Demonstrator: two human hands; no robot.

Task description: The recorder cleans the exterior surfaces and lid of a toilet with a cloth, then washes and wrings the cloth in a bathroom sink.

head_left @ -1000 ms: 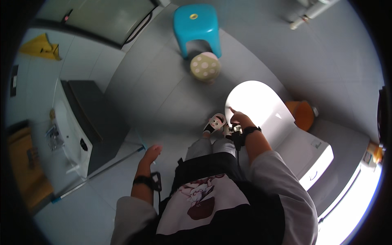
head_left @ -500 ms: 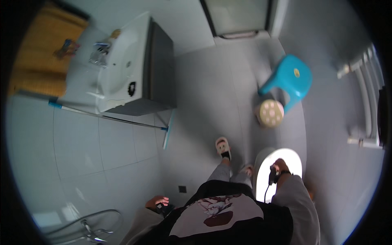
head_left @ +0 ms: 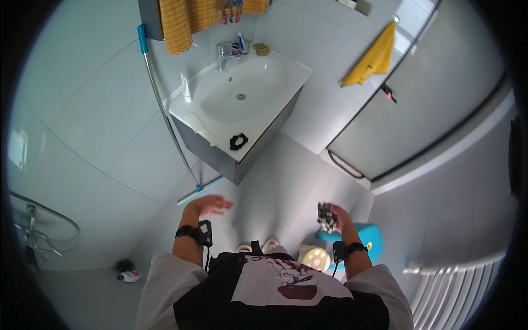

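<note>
While the view looks straight down over a bathroom, a crumpled dark-and-white wad (head_left: 328, 216), maybe a cloth or scrubber (too small to be sure), is gripped by the right hand (head_left: 339, 218) at lower right of centre, fingers closed around it. The left hand (head_left: 210, 205) is held flat and spread, nothing in it, hovering above the grey floor (head_left: 286, 181) just below the vanity.

Step-wise, it looks like the wad is being carried across the room, held up in mid-air. Judging by the pose, a surface to wipe or a spot to drop it would be needed next, with the free hand available for support.

As for containers: the white sink basin (head_left: 242, 93) in the upper middle looks pretty much empty, only the drain showing. On its tabletop (head_left: 258, 132) a black hair tie (head_left: 238, 141) is lying near the front edge, and a small white tube (head_left: 187, 91) is standing at the left corner. A blue stool (head_left: 374, 242) is partly hidden beneath the right wrist, with a round pale perforated thing (head_left: 316, 257) just beside it.
</note>
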